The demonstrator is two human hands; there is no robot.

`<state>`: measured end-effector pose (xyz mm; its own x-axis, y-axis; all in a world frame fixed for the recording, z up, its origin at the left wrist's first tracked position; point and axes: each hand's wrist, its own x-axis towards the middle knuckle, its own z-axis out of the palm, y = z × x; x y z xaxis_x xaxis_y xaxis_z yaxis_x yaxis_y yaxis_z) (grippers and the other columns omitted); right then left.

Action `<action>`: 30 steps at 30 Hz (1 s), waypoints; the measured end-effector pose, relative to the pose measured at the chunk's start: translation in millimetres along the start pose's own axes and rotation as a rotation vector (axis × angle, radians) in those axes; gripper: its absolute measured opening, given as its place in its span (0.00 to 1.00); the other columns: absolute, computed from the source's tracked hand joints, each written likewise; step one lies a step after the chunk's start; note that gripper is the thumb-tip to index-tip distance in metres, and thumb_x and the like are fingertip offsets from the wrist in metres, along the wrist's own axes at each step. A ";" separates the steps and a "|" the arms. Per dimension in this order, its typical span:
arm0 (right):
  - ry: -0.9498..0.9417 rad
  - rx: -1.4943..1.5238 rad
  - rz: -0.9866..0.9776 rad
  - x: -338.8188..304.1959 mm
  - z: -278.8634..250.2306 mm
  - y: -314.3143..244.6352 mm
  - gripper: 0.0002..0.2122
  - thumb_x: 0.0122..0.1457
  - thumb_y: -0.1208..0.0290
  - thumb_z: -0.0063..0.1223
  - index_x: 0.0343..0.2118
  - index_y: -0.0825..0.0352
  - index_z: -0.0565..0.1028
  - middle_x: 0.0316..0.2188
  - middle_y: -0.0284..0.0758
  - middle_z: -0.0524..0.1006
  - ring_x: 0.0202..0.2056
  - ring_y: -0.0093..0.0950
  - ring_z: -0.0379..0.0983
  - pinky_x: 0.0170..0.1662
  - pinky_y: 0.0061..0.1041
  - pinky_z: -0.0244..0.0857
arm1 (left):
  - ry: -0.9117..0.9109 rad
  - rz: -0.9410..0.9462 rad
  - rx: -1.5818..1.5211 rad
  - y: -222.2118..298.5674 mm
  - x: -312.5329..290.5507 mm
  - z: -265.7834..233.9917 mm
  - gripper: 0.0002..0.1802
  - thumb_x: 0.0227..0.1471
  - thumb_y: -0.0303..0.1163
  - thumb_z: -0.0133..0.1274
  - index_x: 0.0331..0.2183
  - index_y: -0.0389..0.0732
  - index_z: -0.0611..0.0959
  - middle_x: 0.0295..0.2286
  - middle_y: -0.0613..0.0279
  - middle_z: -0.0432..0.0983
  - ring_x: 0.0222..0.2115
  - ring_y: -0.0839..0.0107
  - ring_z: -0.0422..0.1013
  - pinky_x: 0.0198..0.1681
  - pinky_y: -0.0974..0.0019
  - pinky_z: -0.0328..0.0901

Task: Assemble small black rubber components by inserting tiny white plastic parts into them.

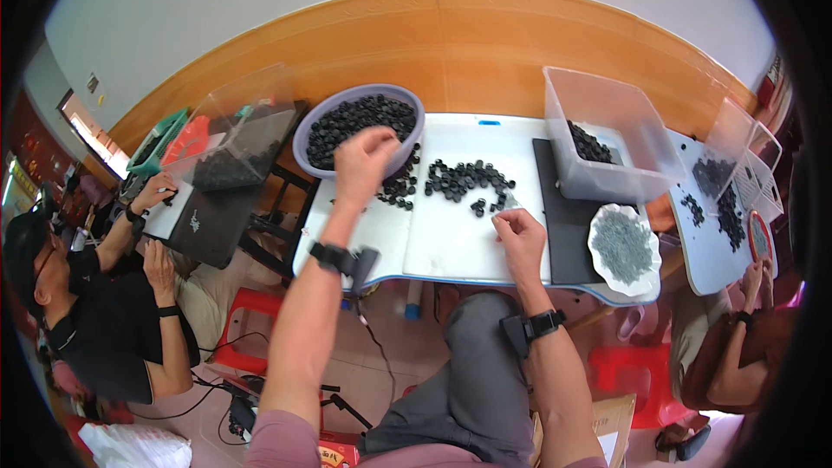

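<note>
Beyond my curled left hand sits the basin; beyond my narrowed right hand, black pieces; I cannot tell grip contents.

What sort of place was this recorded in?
Probably a small indoor workshop for hand work on parts. Signs: a round purple plastic tub of small black pieces, a rectangular translucent plastic bin holding more, and a person in a black top seated alongside.

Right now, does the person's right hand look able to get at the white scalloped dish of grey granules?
Probably yes: the right hand is left of the white scalloped dish, with only white tabletop and a flat black board showing between. The clear plastic bin stands beyond, off that path.
</note>
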<state>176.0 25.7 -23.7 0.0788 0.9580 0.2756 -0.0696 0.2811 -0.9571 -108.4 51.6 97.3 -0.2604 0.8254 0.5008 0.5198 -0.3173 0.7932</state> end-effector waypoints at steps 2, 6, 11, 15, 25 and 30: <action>0.020 -0.001 -0.003 0.1 5.5 -4.5 0.03 0.57 0.77 0.63 0.32 0.71 0.81 0.23 0.28 0.79 0.22 0.13 0.71 0.26 0.17 0.69 | 0.171 0.282 0.322 -6.5 28.6 -11.7 0.15 0.49 0.29 0.65 0.41 0.36 0.86 0.36 0.54 0.84 0.38 0.63 0.80 0.45 0.63 0.72; 0.121 -0.036 -0.023 1.6 -2.6 -3.3 0.03 0.57 0.78 0.63 0.31 0.71 0.81 0.22 0.27 0.78 0.22 0.12 0.70 0.25 0.16 0.68 | 0.037 0.401 0.366 -4.3 21.9 18.3 0.15 0.49 0.29 0.65 0.41 0.37 0.85 0.39 0.54 0.81 0.40 0.57 0.77 0.46 0.58 0.71; 0.189 -0.039 -0.056 1.4 0.2 -3.2 0.03 0.57 0.78 0.64 0.31 0.71 0.81 0.22 0.27 0.79 0.21 0.12 0.70 0.25 0.16 0.67 | -0.383 0.296 0.261 -18.9 -37.7 73.3 0.13 0.55 0.25 0.57 0.43 0.38 0.84 0.42 0.51 0.79 0.46 0.55 0.74 0.51 0.56 0.68; 0.138 -0.074 -0.032 0.0 0.5 -8.6 0.03 0.58 0.78 0.62 0.32 0.72 0.80 0.23 0.27 0.78 0.23 0.13 0.71 0.26 0.15 0.67 | -0.319 0.345 0.251 -28.9 -49.9 104.0 0.15 0.56 0.25 0.55 0.47 0.37 0.83 0.47 0.50 0.78 0.51 0.53 0.71 0.57 0.54 0.65; 0.160 -0.067 -0.035 1.6 3.7 -7.6 0.03 0.56 0.78 0.64 0.30 0.71 0.81 0.21 0.28 0.79 0.20 0.12 0.68 0.24 0.17 0.62 | -0.446 0.298 0.468 -17.3 -35.9 118.4 0.15 0.50 0.26 0.62 0.42 0.36 0.86 0.42 0.54 0.78 0.47 0.55 0.72 0.53 0.57 0.67; 0.141 -0.092 -0.026 0.2 0.4 -9.6 0.03 0.56 0.78 0.63 0.30 0.72 0.81 0.21 0.29 0.79 0.20 0.13 0.67 0.24 0.18 0.62 | -0.393 0.313 0.455 -26.7 -58.9 113.9 0.10 0.49 0.26 0.63 0.36 0.37 0.86 0.40 0.59 0.77 0.44 0.59 0.73 0.49 0.56 0.69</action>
<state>176.3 23.2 -14.4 0.2189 0.9311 0.2919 0.0254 0.2936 -0.9556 -14.3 64.6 7.2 0.2288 0.8621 0.4522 0.8355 -0.4122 0.3632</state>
